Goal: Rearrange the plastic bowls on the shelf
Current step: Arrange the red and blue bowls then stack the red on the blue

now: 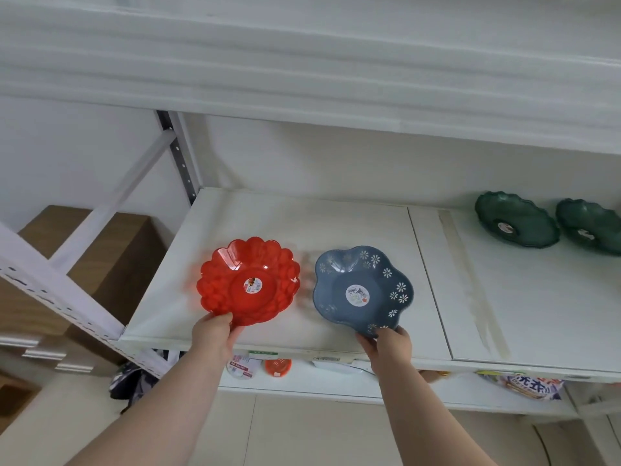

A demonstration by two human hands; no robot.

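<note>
the red bowl (249,282) is gripped at its near rim by the left hand (215,334), and the blue flowered bowl (363,290) by the right hand (389,344), both over the white shelf (336,223). round stickers are seen inside each, their print unreadable. two green bowls (517,224) rest far right.
</note>
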